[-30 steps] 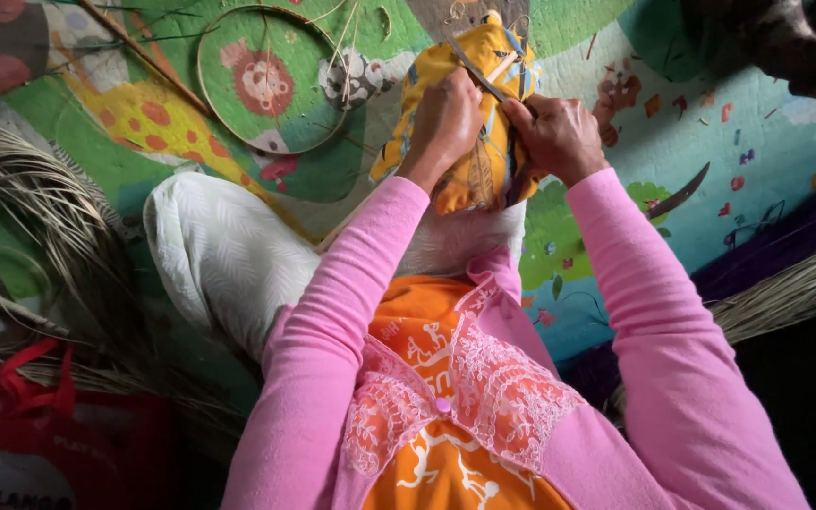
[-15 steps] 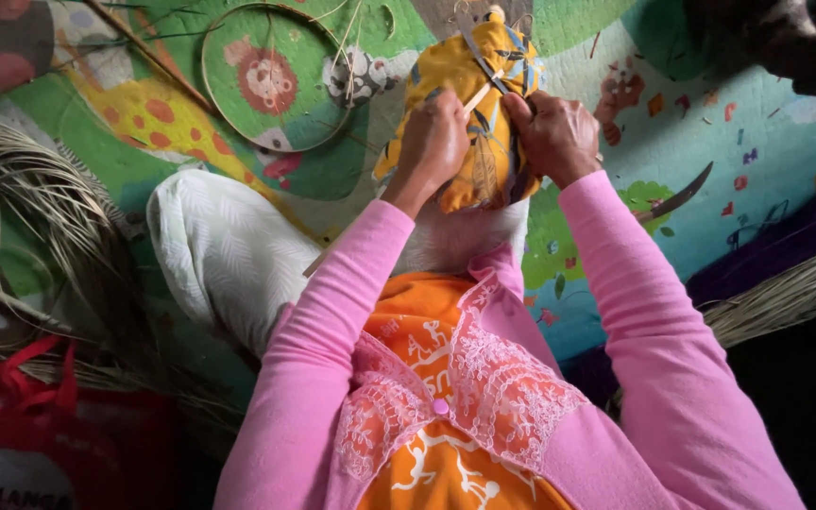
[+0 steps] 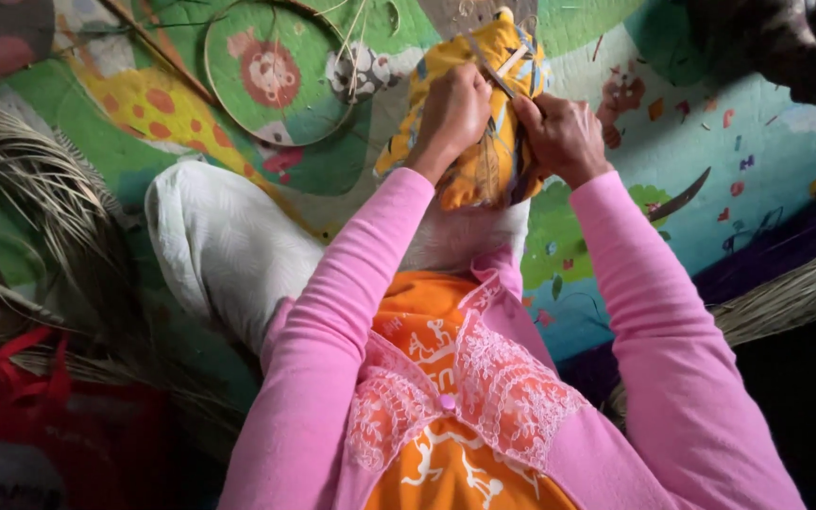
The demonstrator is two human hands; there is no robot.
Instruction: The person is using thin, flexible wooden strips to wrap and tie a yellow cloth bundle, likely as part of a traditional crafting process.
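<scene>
far left edge of the mat: loose bundle of pale dried straw [image 3: 21,189], fanned out and within arm's reach as stock for the weaving; just below it, a red bag [image 3: 40,416] slumped at the lower left corner. further in, toward the top edge of the colourful play mat [image 3: 767,179], a thin wire hoop [image 3: 280,71] lying flat, set aside well clear of the hands. next, a knee in white trousers [image 3: 219,255] drawn up and folded, serving as a prop. against that knee, near the top centre of the mat, a yellow patterned cloth bundle [image 3: 498,142] held upright, with flat pale strips [image 3: 512,61] crossing its top. left hand [image 3: 450,118] clenched on the near side of the bundle, pinning it steady. right hand [image 3: 564,137] closed at the bundle's right side, fingers pinching what looks like one of the strips, though too small to tell for sure. far right, along the mat's lower right edge, more straw [image 3: 786,297] heaped beside a purple border.
</scene>
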